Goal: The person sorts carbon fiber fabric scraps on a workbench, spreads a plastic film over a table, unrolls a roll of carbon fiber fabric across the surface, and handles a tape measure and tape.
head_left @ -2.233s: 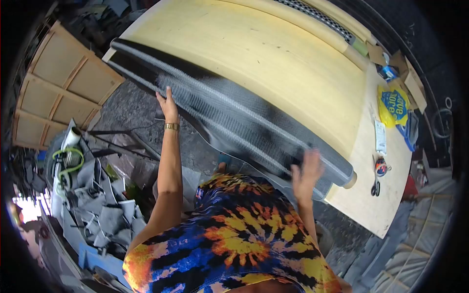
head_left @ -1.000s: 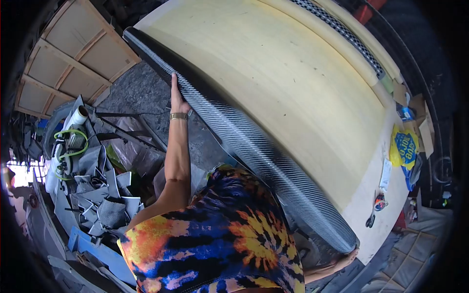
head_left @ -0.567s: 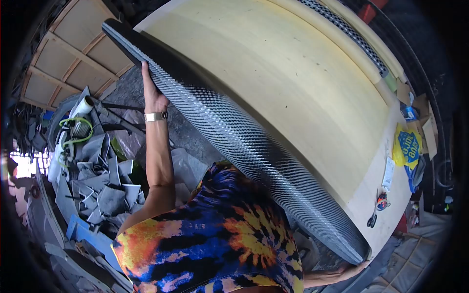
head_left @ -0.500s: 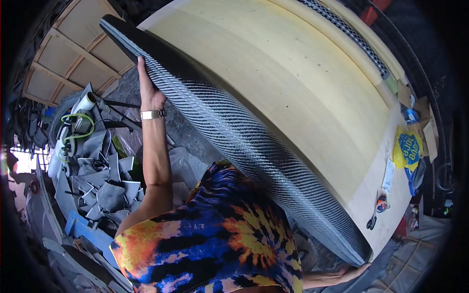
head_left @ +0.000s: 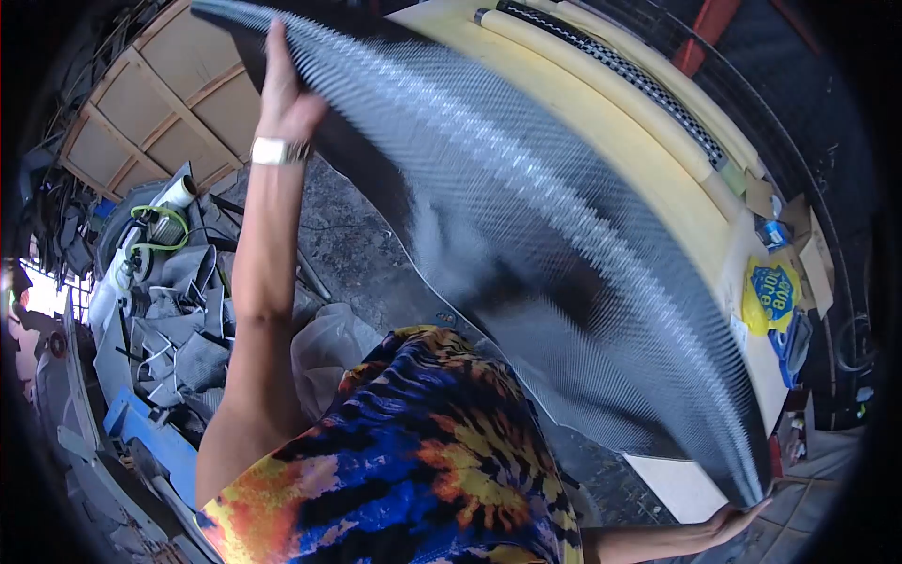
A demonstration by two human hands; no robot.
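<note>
A large sheet of black-and-silver carbon-fibre cloth (head_left: 564,216) stretches diagonally across the view, bent along a bright ridge. My left hand (head_left: 289,99) grips its upper left part, one digit laid over the weave and the others hidden by the cloth. At the lower right end, my right hand (head_left: 735,519) holds the corner, its fingertips at the edge and partly hidden. Below the ridge, the near side of the sheet hangs in a loose curve in front of my body. The far side covers much of a pale yellow table (head_left: 451,26).
Rolled material with a checkered strip (head_left: 648,80) lies along the table's far side. A yellow-and-blue bag (head_left: 772,293) sits at the right. Grey scraps (head_left: 188,343) and a blue panel (head_left: 155,437) are piled on the left. A wooden-framed panel (head_left: 155,94) leans behind them.
Both hands have raised the cloth, the left hand moving up and the right slightly outward. The narrow, rolled-looking shape has spread into a wider sheet. The scissors on the table are now hidden.
</note>
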